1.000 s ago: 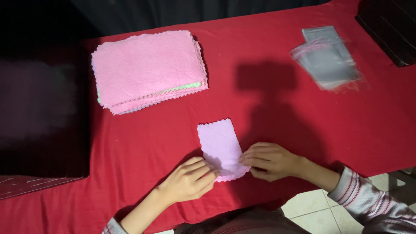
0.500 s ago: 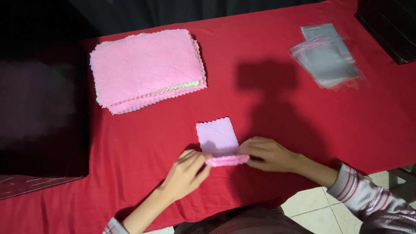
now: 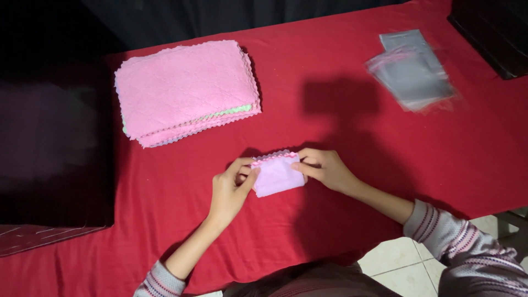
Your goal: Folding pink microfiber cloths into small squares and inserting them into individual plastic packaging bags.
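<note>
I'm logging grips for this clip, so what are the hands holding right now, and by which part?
Both hands hold one small folded pink cloth: the left hand pinches its left edge, the right hand its right edge, near the scalloped top fold.

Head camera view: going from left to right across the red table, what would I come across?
Stack of pink cloths → left hand → small folded pink cloth, pinched at both ends → right hand → pile of clear plastic bags. All lie on the red tablecloth.
</note>
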